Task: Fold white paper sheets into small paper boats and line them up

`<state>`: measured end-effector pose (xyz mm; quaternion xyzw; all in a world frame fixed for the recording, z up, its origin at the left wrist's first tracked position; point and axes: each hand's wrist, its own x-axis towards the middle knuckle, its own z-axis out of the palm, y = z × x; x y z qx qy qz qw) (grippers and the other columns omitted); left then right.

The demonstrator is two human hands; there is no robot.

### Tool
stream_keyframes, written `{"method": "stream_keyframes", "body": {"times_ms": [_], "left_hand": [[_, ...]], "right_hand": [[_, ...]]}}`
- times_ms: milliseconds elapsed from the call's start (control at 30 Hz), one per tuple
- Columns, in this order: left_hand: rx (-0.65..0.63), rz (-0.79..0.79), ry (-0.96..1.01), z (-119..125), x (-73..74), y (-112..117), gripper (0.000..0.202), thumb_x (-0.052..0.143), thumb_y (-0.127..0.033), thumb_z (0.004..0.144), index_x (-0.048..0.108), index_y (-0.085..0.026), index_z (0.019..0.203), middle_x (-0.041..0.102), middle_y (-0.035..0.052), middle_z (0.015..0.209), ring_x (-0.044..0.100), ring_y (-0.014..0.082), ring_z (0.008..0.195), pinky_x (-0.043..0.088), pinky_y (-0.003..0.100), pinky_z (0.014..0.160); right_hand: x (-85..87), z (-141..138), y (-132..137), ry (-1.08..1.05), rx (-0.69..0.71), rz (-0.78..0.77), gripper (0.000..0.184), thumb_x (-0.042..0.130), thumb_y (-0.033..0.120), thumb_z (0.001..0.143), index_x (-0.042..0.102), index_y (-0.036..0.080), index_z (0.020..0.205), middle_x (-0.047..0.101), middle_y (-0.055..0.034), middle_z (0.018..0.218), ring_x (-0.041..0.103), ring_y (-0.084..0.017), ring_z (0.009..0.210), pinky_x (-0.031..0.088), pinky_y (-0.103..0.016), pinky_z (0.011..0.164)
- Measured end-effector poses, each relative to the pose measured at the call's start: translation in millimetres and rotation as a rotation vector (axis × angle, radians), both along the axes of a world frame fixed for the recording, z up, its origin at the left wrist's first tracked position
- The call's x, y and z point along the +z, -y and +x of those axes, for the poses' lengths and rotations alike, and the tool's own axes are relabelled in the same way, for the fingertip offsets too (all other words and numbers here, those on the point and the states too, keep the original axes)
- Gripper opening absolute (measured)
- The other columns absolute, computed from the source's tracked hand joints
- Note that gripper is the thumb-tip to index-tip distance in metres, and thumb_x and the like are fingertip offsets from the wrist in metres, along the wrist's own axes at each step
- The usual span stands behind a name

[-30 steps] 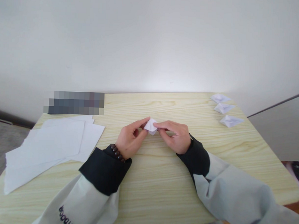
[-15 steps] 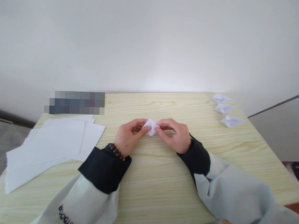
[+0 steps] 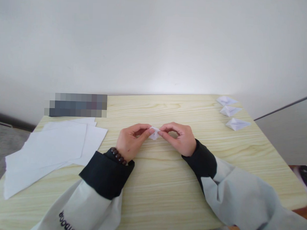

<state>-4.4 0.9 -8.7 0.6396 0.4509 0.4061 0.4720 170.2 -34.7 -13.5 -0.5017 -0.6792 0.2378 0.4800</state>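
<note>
A small folded white paper piece [image 3: 154, 134] is pinched between both hands above the middle of the table. My left hand [image 3: 133, 139] grips its left side between thumb and fingers; a dark bead bracelet circles that wrist. On the right side, the thumb and fingertips of my right hand [image 3: 179, 136] hold the other end. Much of the paper is covered by fingertips, so its exact folds cannot be made out. Three folded white paper shapes, pointed at the ends, lie at the far right: a rear one [image 3: 226, 100], a middle one [image 3: 230, 111] and a front one [image 3: 237, 124].
Loose white paper sheets [image 3: 54, 143] overlap on the left of the wood-grain table [image 3: 150, 192]. Behind them is a dark, pixelated object [image 3: 77, 105]. A white wall [image 3: 156, 44] borders the table's far edge.
The folded paper has tipped, showing less of its upper face and looking flatter and smaller. Both hands keep their pinch on it with slightly shifted fingers.
</note>
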Motion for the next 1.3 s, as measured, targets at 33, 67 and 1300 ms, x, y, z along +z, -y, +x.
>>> {"method": "stream_keyframes", "body": {"times_ms": [33, 67, 1300], "left_hand": [[0.003, 0.005, -0.005, -0.1, 0.0, 0.2, 0.023, 0.069, -0.04, 0.07, 0.069, -0.018, 0.079, 0.073, 0.0027, 0.079, 0.067, 0.0181, 0.073, 0.055, 0.028, 0.07], [0.0, 0.002, -0.005, -0.1, 0.1, 0.4, 0.023, 0.069, -0.04, 0.07, 0.069, -0.018, 0.079, 0.072, 0.0026, 0.078, 0.067, 0.018, 0.073, 0.055, 0.028, 0.07], [-0.169, -0.049, -0.082, 0.8, 0.6, -1.2, 0.03, 0.067, -0.04, 0.071, 0.067, -0.014, 0.086, 0.07, 0.0031, 0.076, 0.062, 0.0147, 0.065, 0.05, 0.024, 0.061]], "right_hand": [[0.3, -0.3, 0.2, -0.023, 0.01, -0.017, 0.007, 0.064, 0.024, 0.077, 0.065, 0.018, 0.079, 0.071, -0.0013, 0.073, 0.066, -0.012, 0.066, 0.054, -0.023, 0.064], [0.3, -0.7, 0.2, -0.056, 0.019, -0.039, 0.007, 0.064, 0.025, 0.076, 0.065, 0.018, 0.079, 0.071, -0.0014, 0.073, 0.066, -0.012, 0.066, 0.054, -0.023, 0.065], [-7.4, 0.0, -6.4, -0.384, 0.069, -0.217, 0.013, 0.066, 0.026, 0.075, 0.065, 0.017, 0.084, 0.07, -0.0025, 0.079, 0.065, -0.012, 0.07, 0.052, -0.025, 0.067]]}}
